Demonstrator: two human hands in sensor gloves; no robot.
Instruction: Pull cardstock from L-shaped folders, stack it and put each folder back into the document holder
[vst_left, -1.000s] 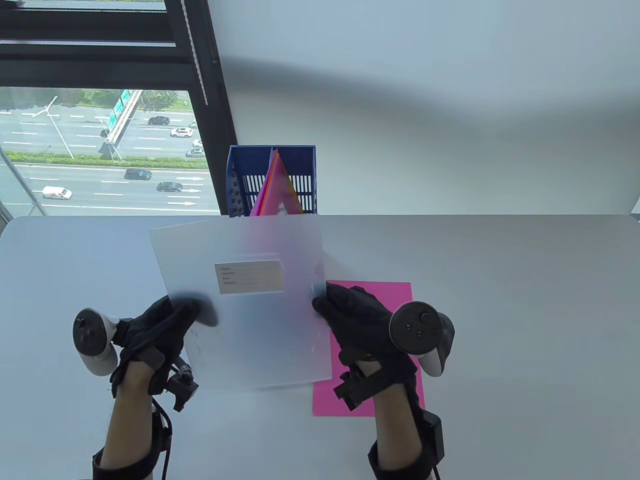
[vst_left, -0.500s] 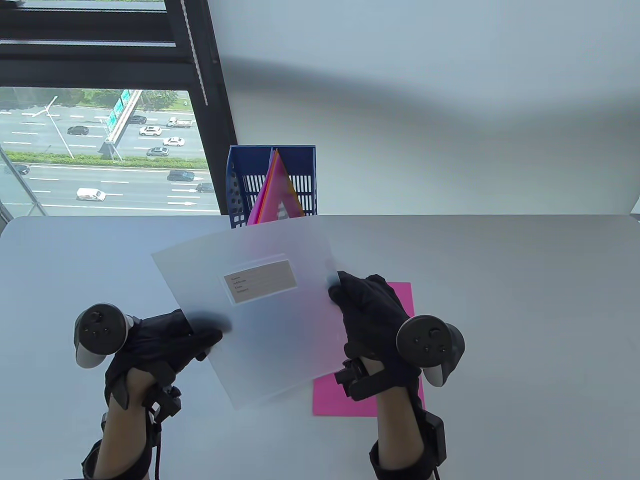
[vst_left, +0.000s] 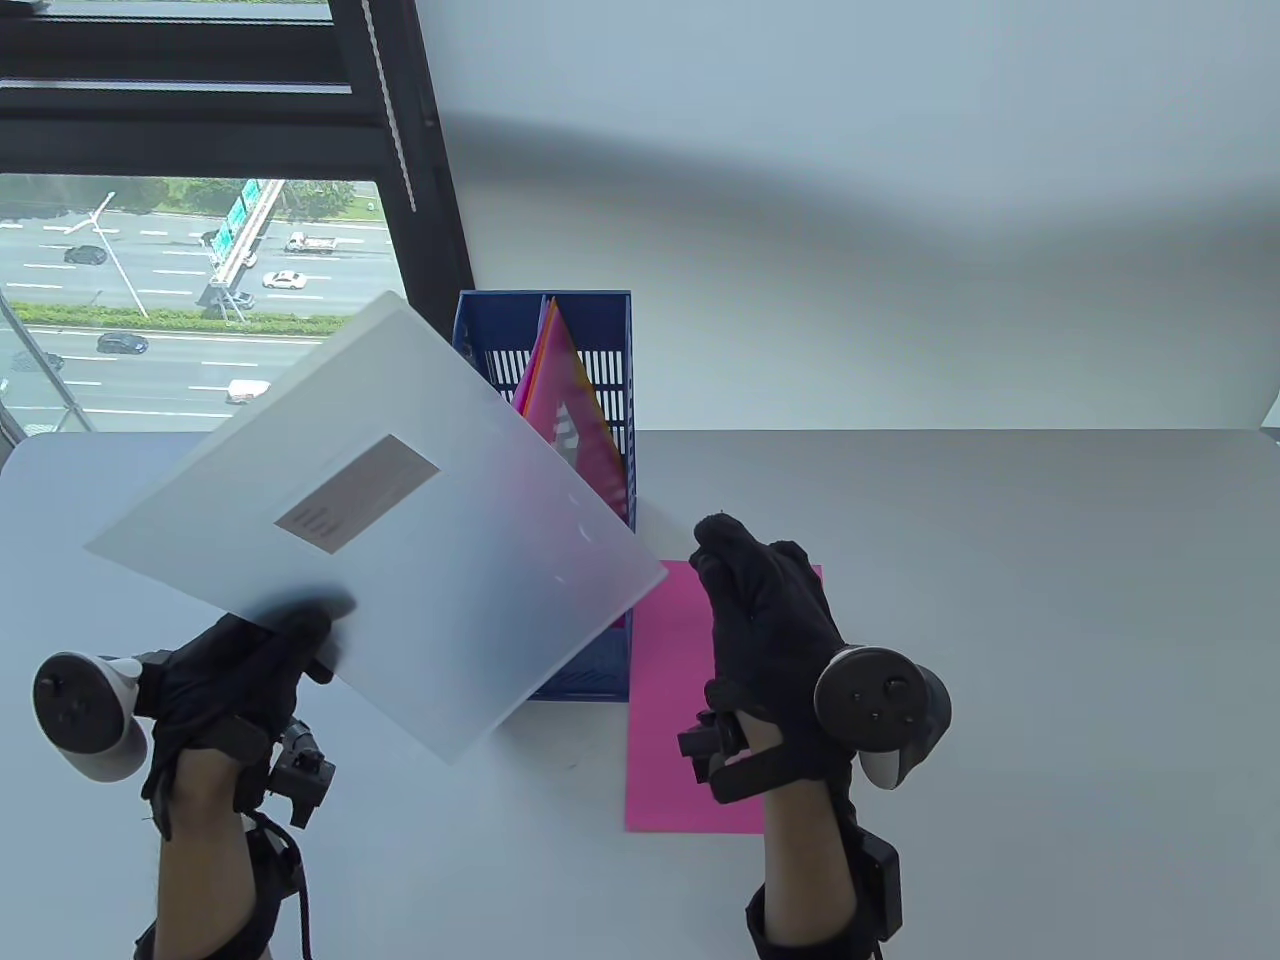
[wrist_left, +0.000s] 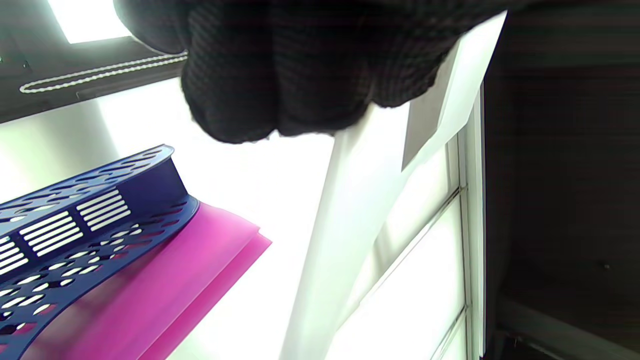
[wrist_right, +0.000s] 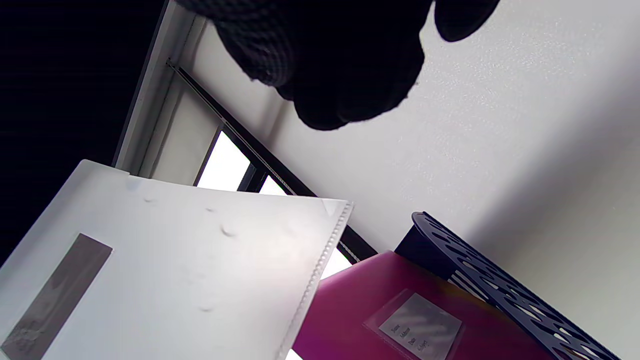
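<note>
My left hand (vst_left: 265, 650) pinches the near edge of a frosted white L-shaped folder (vst_left: 380, 520) with a label, held up and tilted over the table's left half. That folder (wrist_left: 350, 210) appears edge-on under my left fingers (wrist_left: 280, 75), and broadside as the white folder (wrist_right: 175, 270) in the right wrist view. My right hand (vst_left: 765, 600) hovers free above a pink cardstock sheet (vst_left: 690, 700) lying flat on the table. The blue document holder (vst_left: 560, 330) stands behind, with pink and orange folders (vst_left: 565, 400) inside.
A white table (vst_left: 1000, 620) spreads wide to the right. A window (vst_left: 190, 290) is at the back left and a white wall behind. The holder's perforated blue wall (wrist_right: 500, 290) and a pink folder (wrist_right: 400, 310) show beside the white one.
My right hand let go of the white folder. The left hand swung it up and to the left, tilting it, uncovering the holder's front.
</note>
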